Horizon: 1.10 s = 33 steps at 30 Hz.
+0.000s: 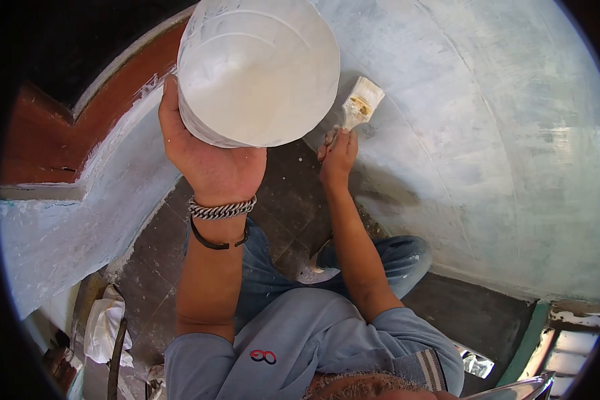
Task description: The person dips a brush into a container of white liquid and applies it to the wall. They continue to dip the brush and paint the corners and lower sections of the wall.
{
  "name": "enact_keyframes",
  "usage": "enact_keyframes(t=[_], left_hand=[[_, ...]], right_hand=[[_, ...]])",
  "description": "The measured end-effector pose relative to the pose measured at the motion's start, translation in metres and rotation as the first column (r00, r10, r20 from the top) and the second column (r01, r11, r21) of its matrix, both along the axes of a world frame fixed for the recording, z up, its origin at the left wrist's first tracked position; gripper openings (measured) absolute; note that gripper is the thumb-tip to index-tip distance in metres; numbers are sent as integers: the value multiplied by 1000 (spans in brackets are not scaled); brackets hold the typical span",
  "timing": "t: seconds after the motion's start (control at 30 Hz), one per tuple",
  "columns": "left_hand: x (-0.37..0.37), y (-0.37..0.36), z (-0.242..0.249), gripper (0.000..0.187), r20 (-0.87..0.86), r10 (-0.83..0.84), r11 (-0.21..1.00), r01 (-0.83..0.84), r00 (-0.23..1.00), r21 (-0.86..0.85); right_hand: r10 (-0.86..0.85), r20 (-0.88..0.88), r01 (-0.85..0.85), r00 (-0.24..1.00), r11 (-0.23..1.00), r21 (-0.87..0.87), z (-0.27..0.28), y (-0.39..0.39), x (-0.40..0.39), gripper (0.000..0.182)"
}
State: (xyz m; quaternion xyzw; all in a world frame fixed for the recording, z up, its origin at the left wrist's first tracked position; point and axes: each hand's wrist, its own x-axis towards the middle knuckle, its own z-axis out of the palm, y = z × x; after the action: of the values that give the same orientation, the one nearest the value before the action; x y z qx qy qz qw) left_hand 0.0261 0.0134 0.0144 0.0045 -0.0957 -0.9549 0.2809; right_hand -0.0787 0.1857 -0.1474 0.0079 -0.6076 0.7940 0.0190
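Note:
My left hand [213,160] is wrapped round the side and underside of a white bucket [260,73], holding it up with its wide mouth facing me. White paint coats the bucket's inside. In my right hand [340,150] is a flat paintbrush [363,101], gripped by its handle. Its bristles are white with paint and point up and away from me, with yellow-brown stains on the ferrule. The brush overlaps the pale, streaky wall [487,133] just right of the bucket.
A red-brown painted frame [67,147] borders the pale wall on the left. Beneath me is a dark tiled floor [153,267] with white specks. A crumpled white cloth or bag [105,323] lies at lower left, beside a dark hose-like strip [117,357]. A green post [523,347] stands at lower right.

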Motion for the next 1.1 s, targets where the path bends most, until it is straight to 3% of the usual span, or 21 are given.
enact_keyframes(t=[0.1, 0.2, 0.3, 0.4, 0.6, 0.7, 0.8, 0.9, 1.0, 1.1], left_hand=[[1, 0, -5, 56, -17, -26, 1000, 25, 1000, -15], [-2, 0, -6, 56, -53, -54, 998, 53, 997, -29], [-3, 2, -5, 57, -34, -53, 999, 53, 998, -8], [-5, 4, -6, 57, -15, -38, 999, 38, 999, 6], [-4, 7, -2, 56, 10, -31, 1000, 31, 999, 0], [-3, 8, 1, 56, 38, -18, 1000, 18, 999, 21], [-7, 9, -2, 60, 87, 27, 999, -24, 996, -34], [-6, 7, -5, 62, 92, 34, 999, -31, 995, -36], [-2, 3, -5, 56, 14, -21, 1000, 21, 1000, -17], [-2, 3, -3, 53, -7, -36, 999, 36, 999, -15]], right_hand=[[-49, 74, 37, 996, 986, 160, -60, 19, -25, 18], [-5, 295, -48, 955, 984, 174, -85, 18, -9, 19], [145, 663, -158, 735, 987, -41, -104, 19, -5, 19], [94, 608, -89, 788, 995, -39, -88, 15, -24, 19], [188, 306, -143, 933, 976, -163, 16, -6, -30, 18], [198, 90, -193, 976, 979, -63, 5, -13, -19, 19], [51, 61, -59, 997, 989, 135, -31, -10, -36, 19], [-40, -40, 55, 998, 879, 473, -93, 1, -45, 19], [84, 408, -191, 909, 954, 229, -103, 5, -30, 20], [135, 609, -196, 782, 980, 34, -94, 11, -30, 21]])
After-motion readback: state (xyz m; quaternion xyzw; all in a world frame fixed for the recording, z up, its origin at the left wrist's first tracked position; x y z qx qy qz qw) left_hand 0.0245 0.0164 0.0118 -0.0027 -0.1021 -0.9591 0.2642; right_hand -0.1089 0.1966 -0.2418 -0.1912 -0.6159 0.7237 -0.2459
